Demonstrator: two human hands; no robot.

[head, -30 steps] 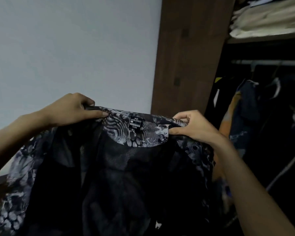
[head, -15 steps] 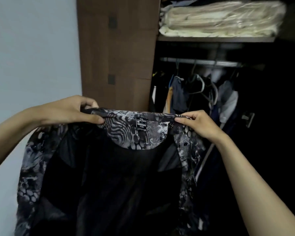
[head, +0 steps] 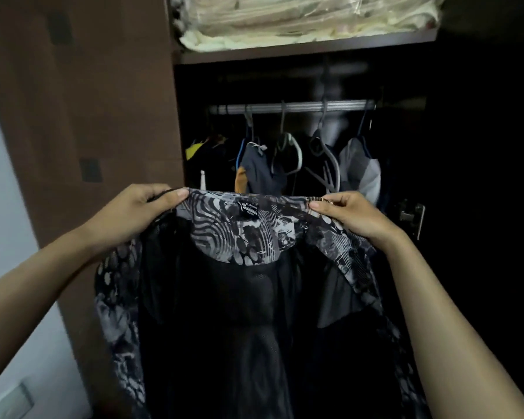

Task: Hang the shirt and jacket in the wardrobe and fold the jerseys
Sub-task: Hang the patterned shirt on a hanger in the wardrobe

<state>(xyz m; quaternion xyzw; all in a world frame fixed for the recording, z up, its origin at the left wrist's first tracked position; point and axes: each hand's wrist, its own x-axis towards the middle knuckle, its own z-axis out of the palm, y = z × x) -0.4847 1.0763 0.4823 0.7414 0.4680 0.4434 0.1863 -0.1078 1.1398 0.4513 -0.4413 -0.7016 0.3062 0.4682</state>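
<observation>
Wardrobe (head: 82, 122) open ahead, rail (head: 291, 106) crowded. Jacket (head: 239, 297) looks light, floppy; left hand (head: 139, 214), right hand (head: 348, 216) fingers pinching collar corners, best grip there.

jacket held up at the open wardrobe

two hands hold a black and grey patterned jacket (head: 242, 243) by its top edge. the left hand (head: 133, 216) pinches one side, the right hand (head: 351, 216) pinches the other. behind it, in the wardrobe (head: 82, 116), clothes hang on a silver rail (head: 291, 106). pale folded bedding (head: 300, 19) sits on the shelf above.
</observation>
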